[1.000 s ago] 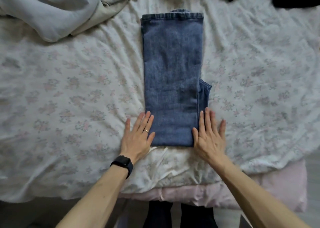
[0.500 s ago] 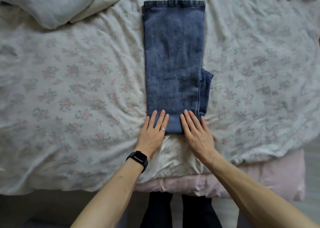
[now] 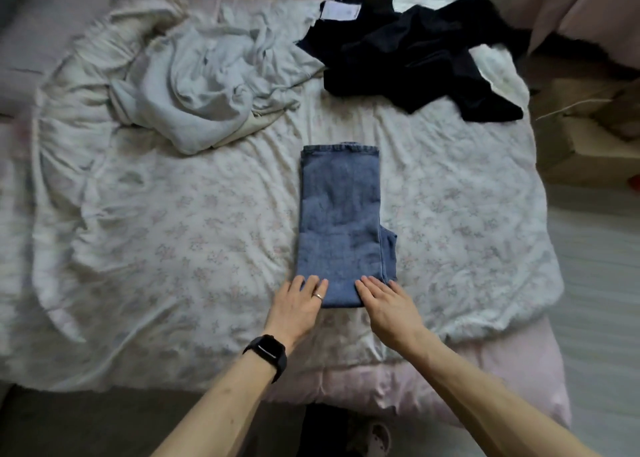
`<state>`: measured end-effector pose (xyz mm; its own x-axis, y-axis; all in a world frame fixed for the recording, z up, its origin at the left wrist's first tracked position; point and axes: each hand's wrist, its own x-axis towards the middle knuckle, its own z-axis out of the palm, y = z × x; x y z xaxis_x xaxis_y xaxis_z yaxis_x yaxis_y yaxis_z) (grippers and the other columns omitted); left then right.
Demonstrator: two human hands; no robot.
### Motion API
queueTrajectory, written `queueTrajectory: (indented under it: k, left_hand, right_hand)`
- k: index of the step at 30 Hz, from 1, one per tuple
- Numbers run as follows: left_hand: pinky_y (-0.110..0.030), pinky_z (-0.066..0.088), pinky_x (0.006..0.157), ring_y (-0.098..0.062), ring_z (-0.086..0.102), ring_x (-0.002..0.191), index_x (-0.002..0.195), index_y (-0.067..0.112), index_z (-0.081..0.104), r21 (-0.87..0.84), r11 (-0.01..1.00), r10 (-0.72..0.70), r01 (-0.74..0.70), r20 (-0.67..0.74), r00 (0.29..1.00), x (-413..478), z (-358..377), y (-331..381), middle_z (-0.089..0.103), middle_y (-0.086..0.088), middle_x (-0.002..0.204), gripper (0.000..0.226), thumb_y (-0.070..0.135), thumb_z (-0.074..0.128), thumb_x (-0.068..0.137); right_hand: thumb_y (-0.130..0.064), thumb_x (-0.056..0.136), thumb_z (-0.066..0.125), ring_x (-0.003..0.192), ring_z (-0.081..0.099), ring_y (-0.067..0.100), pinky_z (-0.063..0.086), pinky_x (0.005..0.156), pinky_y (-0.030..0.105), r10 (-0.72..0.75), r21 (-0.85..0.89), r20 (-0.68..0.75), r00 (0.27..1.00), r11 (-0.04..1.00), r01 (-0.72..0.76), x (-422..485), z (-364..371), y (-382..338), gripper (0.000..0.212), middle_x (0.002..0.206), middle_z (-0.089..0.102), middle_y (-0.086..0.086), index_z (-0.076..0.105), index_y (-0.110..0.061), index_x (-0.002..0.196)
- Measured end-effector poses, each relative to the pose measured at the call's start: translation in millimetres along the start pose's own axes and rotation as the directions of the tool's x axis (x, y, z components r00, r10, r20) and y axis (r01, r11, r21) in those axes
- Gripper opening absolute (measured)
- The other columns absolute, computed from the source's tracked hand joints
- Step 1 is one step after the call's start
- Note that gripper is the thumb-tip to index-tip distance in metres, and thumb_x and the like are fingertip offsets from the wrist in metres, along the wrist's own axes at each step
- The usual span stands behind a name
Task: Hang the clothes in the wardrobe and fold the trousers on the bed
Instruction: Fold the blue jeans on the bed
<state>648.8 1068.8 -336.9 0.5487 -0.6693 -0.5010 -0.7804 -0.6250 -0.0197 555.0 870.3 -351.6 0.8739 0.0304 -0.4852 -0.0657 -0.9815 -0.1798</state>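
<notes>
Both my hands lie flat, fingers straight: left hand (image 3: 297,306) & right hand (image 3: 387,304) press near end of folded jeans (image 3: 341,221) on bed (image 3: 173,248).

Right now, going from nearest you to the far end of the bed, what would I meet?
Wristwatch → left hand and right hand, side by side → folded jeans → dark clothes heap. The pale crumpled garment overlaps the heap in depth, so I leave it out.
</notes>
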Motion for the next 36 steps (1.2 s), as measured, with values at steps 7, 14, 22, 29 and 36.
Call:
queueTrajectory:
  k: [7, 14, 22, 29, 36]
  left_hand:
    - [-0.026, 0.045, 0.047, -0.017, 0.062, 0.059, 0.081, 0.024, 0.075, -0.031, 0.998, 0.053, -0.061, -0.199, 0.979, -120.6, -26.7, 69.7, 0.064, 0.006, 0.076, 0.027, 0.022, 0.087, 0.057]
    - [-0.021, 0.043, 0.044, -0.011, 0.059, 0.055, 0.078, 0.03, 0.073, -0.242, 0.967, 0.045, -0.084, -0.162, 0.986, -218.5, 18.5, 130.6, 0.061, 0.012, 0.071, 0.036, 0.028, 0.096, 0.05]
    - [-0.039, 0.052, 0.078, -0.025, 0.066, 0.098, 0.111, 0.025, 0.067, -0.554, 0.824, -0.251, 0.118, -0.169, 0.953, -175.7, -3.3, 94.1, 0.069, 0.001, 0.108, 0.02, 0.038, 0.057, 0.099]
    - [-0.028, 0.046, 0.077, -0.015, 0.063, 0.092, 0.102, 0.028, 0.068, -0.805, 0.563, -0.418, 0.189, -0.08, 0.905, -50.3, -43.4, 14.2, 0.069, 0.009, 0.096, 0.013, 0.038, 0.064, 0.095]
    - [-0.028, 0.042, 0.079, -0.02, 0.062, 0.098, 0.104, 0.022, 0.07, -0.819, 0.507, -0.434, 0.268, 0.026, 0.901, 62.3, -10.5, -31.9, 0.068, 0.002, 0.103, 0.021, 0.039, 0.059, 0.098]
  right_hand:
    - [-0.021, 0.096, 0.046, 0.134, 0.05, 0.018, 0.036, 0.104, 0.031, 0.001, 0.146, 0.022, 1.0, 0.989, -0.004, -127.2, 3.4, -23.3, 0.052, 0.151, 0.048, -0.006, 0.043, -0.026, 0.147]
    - [-0.026, 0.097, 0.046, 0.134, 0.049, 0.013, 0.038, 0.105, 0.029, -0.037, 0.255, 0.042, 0.998, 0.967, 0.026, -251.6, 64.4, -38.9, 0.049, 0.146, 0.052, -0.014, 0.047, -0.035, 0.145]
    - [-0.036, 0.1, 0.056, 0.098, 0.064, 0.031, 0.048, 0.077, 0.041, 0.127, 0.435, -0.171, 0.977, 0.9, -0.041, -199.4, 17.7, -13.6, 0.022, 0.11, 0.065, 0.006, 0.06, -0.02, 0.115]
    - [-0.037, 0.095, 0.066, 0.085, 0.064, 0.015, 0.044, 0.068, 0.025, 0.407, 0.758, -0.121, 0.905, 0.627, -0.181, -62.6, -41.9, 24.1, 0.011, 0.087, 0.063, -0.012, 0.057, -0.035, 0.1]
    - [-0.035, 0.099, 0.061, 0.107, 0.065, 0.031, 0.051, 0.094, 0.044, 0.555, 0.804, 0.03, 0.831, 0.481, -0.35, 51.6, -16.1, 48.6, 0.031, 0.115, 0.07, 0.011, 0.061, -0.014, 0.122]
